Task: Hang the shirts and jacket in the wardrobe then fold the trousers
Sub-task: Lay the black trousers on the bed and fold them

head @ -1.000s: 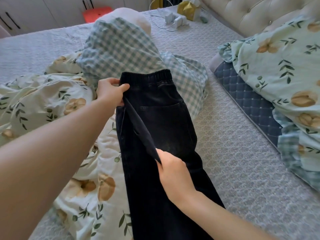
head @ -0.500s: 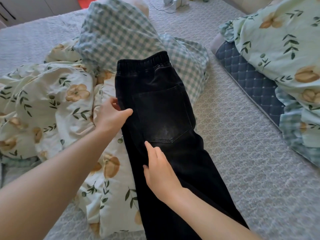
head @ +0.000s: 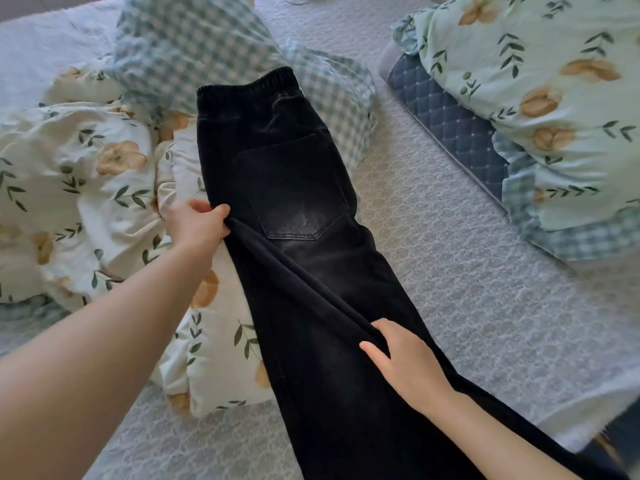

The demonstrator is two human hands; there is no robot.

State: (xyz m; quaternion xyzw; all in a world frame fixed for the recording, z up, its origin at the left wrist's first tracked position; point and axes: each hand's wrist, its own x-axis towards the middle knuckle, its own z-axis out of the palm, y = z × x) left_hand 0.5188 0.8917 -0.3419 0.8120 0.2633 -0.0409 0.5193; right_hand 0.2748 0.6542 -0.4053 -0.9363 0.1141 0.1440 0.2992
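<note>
Two pinch grips, left hand [head: 199,225] high and right hand [head: 403,363] low, tension a raised crease of the black trousers [head: 322,403], likely for folding.

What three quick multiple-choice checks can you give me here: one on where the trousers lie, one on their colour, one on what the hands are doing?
1. Where do the trousers lie?
A. On the bed, partly over the floral quilt
B. On a hanger
C. On the floor

2. What colour are they?
A. White
B. Black
C. Red

3. What are the left hand and right hand doing?
A. Both hang free
B. Only the right touches the trousers
C. Each grips a raised fold of the trousers

Answers:
1 A: they stretch along the bed with one edge on the quilt.
2 B: the cloth is black from waistband to leg.
3 C: a ridge of cloth runs between the two hands.
</note>
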